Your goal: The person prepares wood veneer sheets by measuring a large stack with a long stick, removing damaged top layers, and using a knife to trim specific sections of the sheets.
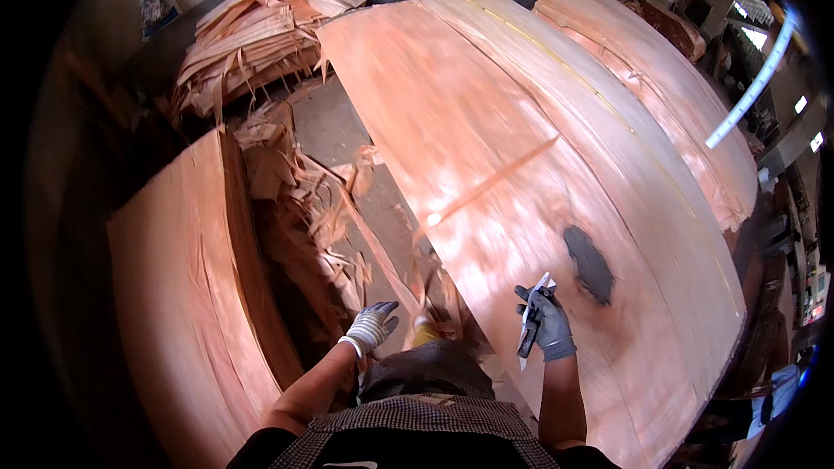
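A large pale reddish veneer sheet point(530, 165) lies on a thick stack in front of me, with a dark ragged hole point(589, 262) near its lower right. My right hand point(547, 321), in a grey glove, is closed on a small cutter with a white blade point(530, 323) just left of that hole, above the sheet. My left hand point(372, 326), in a white knit glove, hangs with fingers loosely spread over the gap between the stacks and holds nothing.
A second veneer stack point(182, 295) stands at lower left. Torn veneer scraps point(304, 208) litter the floor between the stacks, and a heap of strips point(252, 43) lies at the back. Another sheet pile point(669, 95) sits far right beside a lit workshop area.
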